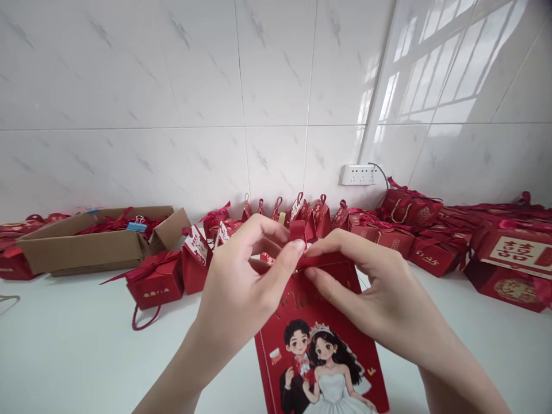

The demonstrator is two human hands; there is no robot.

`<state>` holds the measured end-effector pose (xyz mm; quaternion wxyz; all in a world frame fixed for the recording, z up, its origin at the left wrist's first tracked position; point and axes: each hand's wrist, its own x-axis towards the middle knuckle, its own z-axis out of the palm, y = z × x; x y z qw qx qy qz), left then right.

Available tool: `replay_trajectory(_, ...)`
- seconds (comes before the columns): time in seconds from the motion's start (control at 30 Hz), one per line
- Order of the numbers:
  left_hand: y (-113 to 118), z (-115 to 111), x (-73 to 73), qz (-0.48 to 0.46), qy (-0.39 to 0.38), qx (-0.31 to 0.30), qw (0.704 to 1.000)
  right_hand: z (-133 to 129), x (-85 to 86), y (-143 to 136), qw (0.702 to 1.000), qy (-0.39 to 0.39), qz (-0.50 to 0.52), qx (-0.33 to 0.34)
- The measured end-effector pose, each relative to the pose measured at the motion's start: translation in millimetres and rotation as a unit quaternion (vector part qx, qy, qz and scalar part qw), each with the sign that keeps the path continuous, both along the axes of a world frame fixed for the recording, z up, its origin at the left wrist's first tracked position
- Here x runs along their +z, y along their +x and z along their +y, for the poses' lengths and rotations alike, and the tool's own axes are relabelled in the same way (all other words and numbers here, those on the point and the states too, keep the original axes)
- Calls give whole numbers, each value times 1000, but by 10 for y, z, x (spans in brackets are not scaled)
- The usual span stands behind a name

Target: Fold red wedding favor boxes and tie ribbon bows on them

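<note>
A red gift bag [267,368] stands in front of me, printed with a cartoon couple in wedding clothes and gold lettering. At its top edge a dark red ribbon [297,230] rises in a small loop. My left hand [250,276] is closed, pinching the ribbon between thumb and forefinger. From the other side my right hand [371,282] is closed too, its thumb and forefinger gripping the ribbon near the bag's top. The fingers cover most of the ribbon's lower part, so whether it is knotted there cannot be made out.
On the left, a cardboard box [86,253] holds red ribbons and a blue binder clip [137,225]. A red ribboned box [155,282] sits beside it. Several small red boxes line the wall, with larger ones [513,264] piled at right. A power strip [361,175] is on the wall.
</note>
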<state>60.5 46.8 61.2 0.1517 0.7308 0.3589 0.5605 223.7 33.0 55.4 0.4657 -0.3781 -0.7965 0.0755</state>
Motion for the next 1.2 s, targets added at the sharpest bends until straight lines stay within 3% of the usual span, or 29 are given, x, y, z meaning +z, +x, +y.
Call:
replay_trajectory(0.33,36,-39,15,7,14,6,1000,-27,4,-2,1000,-13,14,11)
replay_trajectory(0.53,30,-52,8,8,9,-29,1000,-27,18,-4,999,-40,14,29)
replay_trajectory(0.7,-36,-1,12,-1,-50,-73,996,-17,36,26,999,-18,18,-24)
replay_trajectory(0.93,-17,77,31,71,-164,-97,979,70,46,79,995,-2,53,-88)
replay_trajectory(1.2,35,94,4,30,-134,-89,987,51,50,74,996,-5,41,-76)
